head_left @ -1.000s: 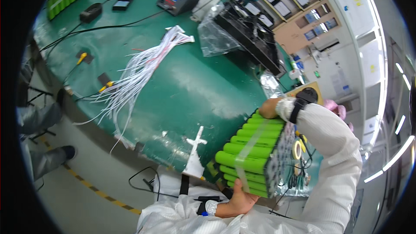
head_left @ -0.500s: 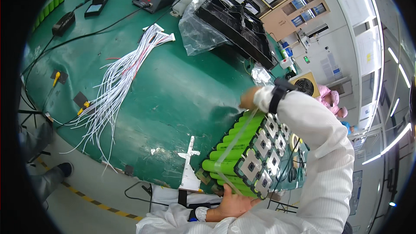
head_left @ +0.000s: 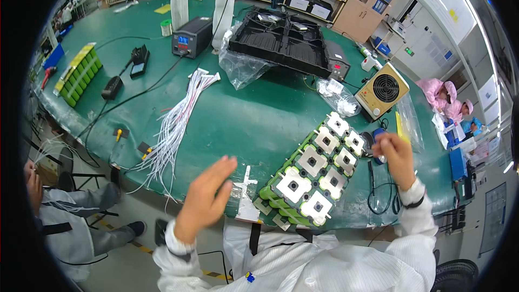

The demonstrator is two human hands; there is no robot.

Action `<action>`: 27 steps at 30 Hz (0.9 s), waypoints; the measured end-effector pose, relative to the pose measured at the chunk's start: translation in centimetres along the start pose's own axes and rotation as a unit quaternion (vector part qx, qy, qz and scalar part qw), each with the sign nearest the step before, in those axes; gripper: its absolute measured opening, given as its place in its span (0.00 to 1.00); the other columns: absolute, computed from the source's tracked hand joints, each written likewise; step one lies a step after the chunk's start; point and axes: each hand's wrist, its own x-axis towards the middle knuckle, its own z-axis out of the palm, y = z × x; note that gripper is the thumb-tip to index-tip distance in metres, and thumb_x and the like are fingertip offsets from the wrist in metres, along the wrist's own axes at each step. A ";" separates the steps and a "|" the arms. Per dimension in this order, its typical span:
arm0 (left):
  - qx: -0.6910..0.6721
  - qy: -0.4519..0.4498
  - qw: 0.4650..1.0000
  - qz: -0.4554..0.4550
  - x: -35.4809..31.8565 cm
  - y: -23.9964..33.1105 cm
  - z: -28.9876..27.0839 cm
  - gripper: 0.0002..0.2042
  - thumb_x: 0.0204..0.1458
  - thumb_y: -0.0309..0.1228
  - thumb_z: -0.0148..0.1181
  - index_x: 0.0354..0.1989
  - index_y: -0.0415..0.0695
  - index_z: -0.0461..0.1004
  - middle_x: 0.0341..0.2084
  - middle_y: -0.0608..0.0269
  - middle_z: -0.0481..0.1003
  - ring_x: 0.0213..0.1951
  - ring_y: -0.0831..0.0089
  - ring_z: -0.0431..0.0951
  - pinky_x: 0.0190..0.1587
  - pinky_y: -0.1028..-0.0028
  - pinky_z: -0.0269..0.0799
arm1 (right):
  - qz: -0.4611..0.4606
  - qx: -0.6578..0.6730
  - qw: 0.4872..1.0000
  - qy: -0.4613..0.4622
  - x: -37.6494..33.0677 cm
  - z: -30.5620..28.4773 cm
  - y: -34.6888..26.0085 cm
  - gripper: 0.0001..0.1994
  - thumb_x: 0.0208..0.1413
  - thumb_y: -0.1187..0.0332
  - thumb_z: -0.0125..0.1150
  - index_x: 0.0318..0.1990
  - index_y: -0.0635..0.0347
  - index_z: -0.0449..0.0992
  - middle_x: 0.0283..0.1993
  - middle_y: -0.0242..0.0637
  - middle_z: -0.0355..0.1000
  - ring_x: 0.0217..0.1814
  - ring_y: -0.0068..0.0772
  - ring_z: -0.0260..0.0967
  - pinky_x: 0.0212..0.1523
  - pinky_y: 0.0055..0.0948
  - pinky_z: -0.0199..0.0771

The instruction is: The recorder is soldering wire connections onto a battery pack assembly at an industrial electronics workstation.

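A green battery pack (head_left: 303, 154) lies at the table's front edge, with square metal tabs on its upper face. My left hand (head_left: 208, 197) is raised to the left of it, fingers stretched and nothing in them. Beyond the pack's right side is my right hand (head_left: 396, 159), its fingers curled beside a blue and black round thing (head_left: 378, 136). Whatever those fingers may hold is hidden. Neither hand touches the pack. Left of the pack, a bundle of white wires (head_left: 181, 124) with connectors spreads over the green table (head_left: 238, 124).
At the back stand a black plastic tray (head_left: 281, 43), a soldering station (head_left: 192, 37) and a fan unit (head_left: 381, 92). Another battery pack (head_left: 81, 75) is at far left. A cable loop (head_left: 373, 194) lies right of my pack. A seated co-worker (head_left: 70, 221) handles white wires at left.
Both hands have let go of the battery pack and moved apart, left hand to its left, right hand to its right. The pack now lies with its tabbed face up. The view has tilted.
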 end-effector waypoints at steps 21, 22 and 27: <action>-0.196 -0.124 0.967 -0.110 18.8 -7.3 8.5 0.25 0.68 0.40 0.53 0.68 0.37 0.65 0.70 0.44 0.63 0.71 0.55 0.63 0.75 0.57 0.50 | 0.021 0.003 0.998 -0.059 -17.3 9.3 9.8 0.20 0.59 0.69 0.65 0.57 0.67 0.74 0.53 0.54 0.75 0.55 0.50 0.74 0.57 0.42 0.74; -0.254 -0.097 0.956 -0.110 16.6 -6.9 8.3 0.25 0.71 0.42 0.50 0.68 0.37 0.66 0.70 0.45 0.64 0.71 0.58 0.63 0.75 0.59 0.49 | -0.006 0.010 0.998 -0.055 -17.2 10.3 9.6 0.27 0.56 0.67 0.68 0.62 0.67 0.70 0.61 0.59 0.70 0.63 0.56 0.69 0.65 0.46 0.69; -0.442 -0.172 0.861 -0.182 9.6 -3.5 11.2 0.40 0.69 0.61 0.29 0.78 0.42 0.41 0.78 0.51 0.45 0.77 0.60 0.49 0.77 0.61 0.46 | -0.102 -0.022 0.991 -0.078 -17.3 14.3 8.2 0.54 0.54 0.46 0.70 0.73 0.77 0.44 0.77 0.69 0.43 0.79 0.68 0.43 0.77 0.54 0.45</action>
